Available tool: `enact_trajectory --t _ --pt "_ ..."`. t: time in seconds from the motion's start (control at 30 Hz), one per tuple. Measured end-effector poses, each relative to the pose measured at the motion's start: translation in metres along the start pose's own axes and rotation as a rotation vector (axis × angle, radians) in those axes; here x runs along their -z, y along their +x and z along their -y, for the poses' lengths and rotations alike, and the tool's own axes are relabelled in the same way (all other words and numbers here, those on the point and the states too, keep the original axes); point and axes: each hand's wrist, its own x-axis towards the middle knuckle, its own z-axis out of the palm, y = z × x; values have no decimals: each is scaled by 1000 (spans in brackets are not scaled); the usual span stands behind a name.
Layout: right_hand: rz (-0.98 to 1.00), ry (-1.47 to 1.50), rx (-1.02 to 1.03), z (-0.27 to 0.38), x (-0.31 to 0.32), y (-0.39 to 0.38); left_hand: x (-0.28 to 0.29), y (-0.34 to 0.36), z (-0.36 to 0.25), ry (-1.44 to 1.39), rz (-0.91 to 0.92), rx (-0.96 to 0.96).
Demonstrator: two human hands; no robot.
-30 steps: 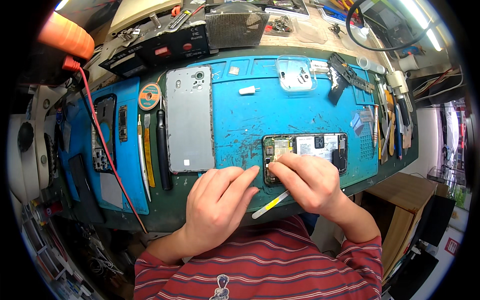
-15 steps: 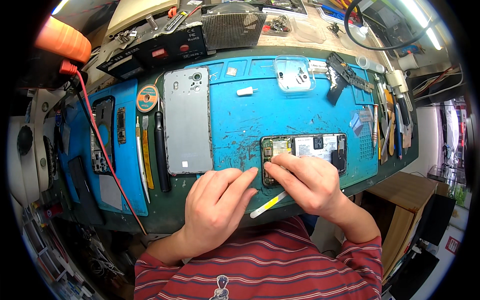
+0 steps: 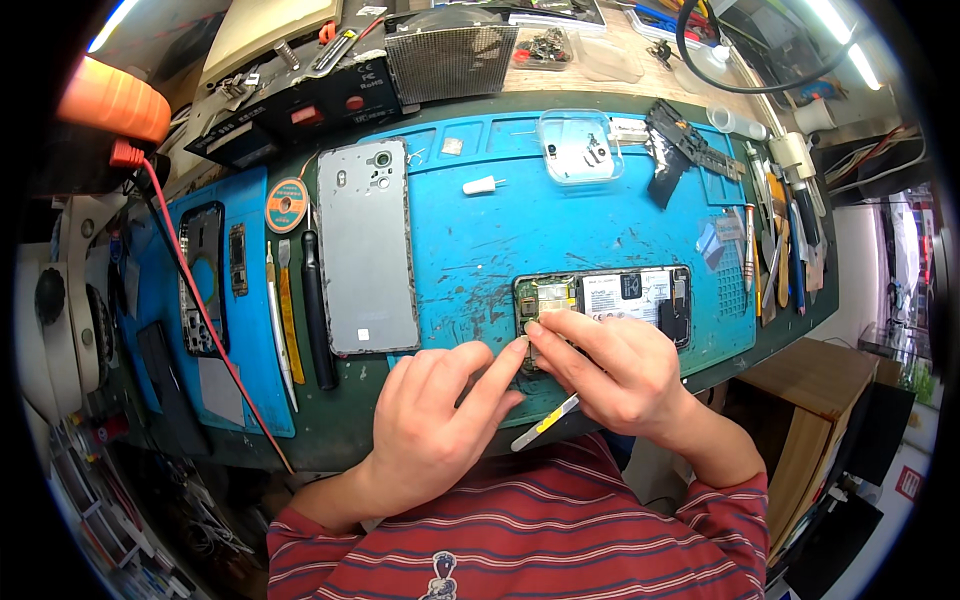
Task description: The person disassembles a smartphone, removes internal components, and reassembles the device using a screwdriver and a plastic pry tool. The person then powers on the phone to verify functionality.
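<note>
An opened phone (image 3: 625, 290) with exposed board and battery lies on the blue mat (image 3: 470, 250). My right hand (image 3: 610, 370) has its thumb and index fingertips pinched at the board's left end; what lies between them is hidden. Its curled lower fingers seem to hold a thin silver-and-yellow tool (image 3: 545, 424), which sticks out toward me. My left hand (image 3: 440, 420) is open, index finger extended to the phone's lower-left corner beside my right fingertips, other fingers bent, nothing visible in it. Left of the phone lies a grey back panel (image 3: 365, 245).
Tools (image 3: 775, 230) line the right. A small clear tray (image 3: 580, 150) and dark assembly (image 3: 680, 150) sit behind. A solder-wick spool (image 3: 286, 205), screwdriver (image 3: 315, 310) and another phone frame (image 3: 203, 280) lie left, with a red cable (image 3: 222, 340). A black machine (image 3: 290, 115) stands behind.
My left hand's index fingertip has moved right to the phone, beside my right fingertips. The silver-and-yellow tool has shifted toward me and right. The view has shifted slightly.
</note>
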Motion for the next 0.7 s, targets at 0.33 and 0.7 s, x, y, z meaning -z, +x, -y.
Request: enact_trajectory --t 0.33,0.7 --pt "47 8 -36 1 4 0 -5 0 0 108 -29 -58" --pt "57 -79 66 0 5 1 -7 -2 -4 149 -57 -59"
